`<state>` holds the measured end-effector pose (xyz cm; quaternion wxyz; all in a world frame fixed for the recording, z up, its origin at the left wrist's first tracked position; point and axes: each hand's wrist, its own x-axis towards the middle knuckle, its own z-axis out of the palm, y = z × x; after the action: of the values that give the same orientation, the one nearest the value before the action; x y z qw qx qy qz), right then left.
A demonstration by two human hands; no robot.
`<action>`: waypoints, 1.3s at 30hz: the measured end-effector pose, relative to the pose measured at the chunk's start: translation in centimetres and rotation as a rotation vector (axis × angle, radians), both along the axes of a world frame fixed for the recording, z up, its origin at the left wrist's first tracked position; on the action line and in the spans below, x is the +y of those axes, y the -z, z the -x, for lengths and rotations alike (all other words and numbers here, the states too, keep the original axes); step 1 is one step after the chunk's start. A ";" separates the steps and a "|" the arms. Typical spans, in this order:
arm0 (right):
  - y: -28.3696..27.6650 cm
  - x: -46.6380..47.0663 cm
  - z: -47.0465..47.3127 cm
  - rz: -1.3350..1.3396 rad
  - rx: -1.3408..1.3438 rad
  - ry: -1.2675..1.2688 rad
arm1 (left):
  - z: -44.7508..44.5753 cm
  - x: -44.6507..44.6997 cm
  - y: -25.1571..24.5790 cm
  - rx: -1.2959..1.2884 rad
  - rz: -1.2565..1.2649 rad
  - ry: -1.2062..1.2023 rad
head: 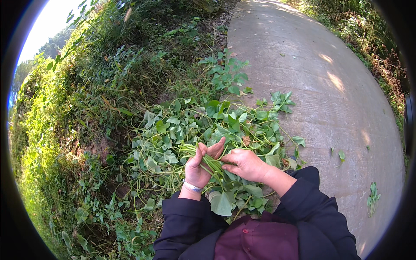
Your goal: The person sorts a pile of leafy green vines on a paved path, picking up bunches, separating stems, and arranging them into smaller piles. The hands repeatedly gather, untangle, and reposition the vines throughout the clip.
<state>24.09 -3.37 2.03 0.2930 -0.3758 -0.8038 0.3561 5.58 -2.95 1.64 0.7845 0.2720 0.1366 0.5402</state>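
A bundle of green leaf stems [213,164] lies across the palm of my left hand [197,169], which holds it between thumb and fingers; a silvery bangle circles that wrist. From the right, my right hand [246,165] pinches at the bundle with thumb and forefinger; what exactly is between the fingertips is hard to tell. Broad leaves hang from the lower end of the bundle towards my chest. Under and beyond both hands spreads a large heap of leafy green vines [195,125], with a brown dry leaf [246,140] among them.
A concrete path [312,97] runs along the right, its edge meeting the heap. A small bunch of leafy stems [373,199] lies on it at the lower right, and a loose leaf [341,156] nearer the heap. Dense weeds [97,97] cover the bank on the left.
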 end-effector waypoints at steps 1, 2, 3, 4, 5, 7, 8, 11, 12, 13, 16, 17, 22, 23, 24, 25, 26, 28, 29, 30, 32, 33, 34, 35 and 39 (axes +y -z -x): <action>0.0 0.0 0.0 0.065 0.043 -0.009 | 0.0 -0.1 -0.1 0.012 0.018 0.008; -0.1 0.0 0.1 0.130 0.086 -0.018 | 0.0 -0.2 -0.2 0.025 0.035 0.016; -0.3 0.0 0.1 0.191 0.127 -0.027 | 0.1 -0.2 -0.2 0.036 0.049 0.024; 0.0 0.0 0.2 0.201 0.158 0.008 | 0.4 -0.1 0.6 0.059 0.058 0.027; 0.0 0.0 0.1 0.157 0.169 0.028 | 0.4 0.0 0.7 0.085 0.049 0.041; -0.1 0.1 -0.1 0.073 0.193 0.067 | 0.3 0.0 0.5 0.141 0.035 0.067; -0.3 0.3 -0.4 0.070 0.184 0.048 | 0.2 -0.1 0.1 0.167 0.041 0.072; -1.6 0.5 -0.7 0.316 0.185 0.041 | 0.2 -0.2 0.4 0.186 0.093 0.078; -1.8 0.5 -0.7 0.333 0.178 0.024 | 0.2 -0.1 0.5 0.188 0.075 0.067; -1.6 0.5 -0.6 0.345 0.190 0.015 | 0.2 -0.1 0.6 0.192 0.064 0.062; -1.5 0.4 -0.3 0.346 0.182 -0.018 | -0.1 -0.2 0.7 0.184 0.058 0.058; -1.5 0.4 -0.3 0.314 0.149 -0.034 | -0.1 -0.3 0.7 0.168 0.072 0.066; -0.6 0.3 0.3 0.173 0.099 0.025 | -0.8 -0.4 0.4 0.140 0.111 0.039; -0.2 0.4 0.3 0.129 0.078 0.054 | -0.9 -0.4 0.5 0.120 0.120 0.029; 0.2 0.6 0.1 0.083 0.055 0.080 | -0.9 -0.4 0.5 0.098 0.128 0.016; 0.6 0.7 -0.1 0.037 0.033 0.107 | -1.0 -0.4 0.4 0.076 0.135 0.004; 0.9 0.6 -0.5 0.041 -0.028 0.138 | -1.1 -0.3 0.3 0.020 0.114 0.012; 0.0 0.8 -0.9 -0.025 0.063 0.266 | -0.8 0.0 0.4 -0.027 0.082 -0.060; -0.2 1.2 -1.0 -0.065 0.176 0.333 | -0.5 0.1 0.6 -0.050 0.066 -0.097; -2.7 0.9 -1.6 0.201 0.084 0.383 | -0.1 0.1 0.9 -0.068 0.080 -0.154; -3.0 0.6 -2.6 0.114 0.041 0.345 | -0.1 0.4 1.0 -0.110 0.112 -0.222; -3.2 0.0 -2.5 0.054 0.031 0.286 | -0.1 0.5 1.1 -0.131 0.130 -0.256; -3.2 -0.3 -2.2 0.192 0.034 0.175 | -0.1 0.6 1.2 -0.138 0.139 -0.268; -3.0 -0.7 -1.4 0.185 0.029 0.069 | -0.1 0.5 1.2 -0.127 0.144 -0.290; -0.1 -1.3 0.3 0.187 -0.071 -0.010 | -0.7 0.2 1.0 -0.086 0.135 -0.302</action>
<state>23.83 -4.68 2.17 0.2264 -0.4096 -0.7789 0.4175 6.28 -2.78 0.63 0.7160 0.1717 0.1780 0.6528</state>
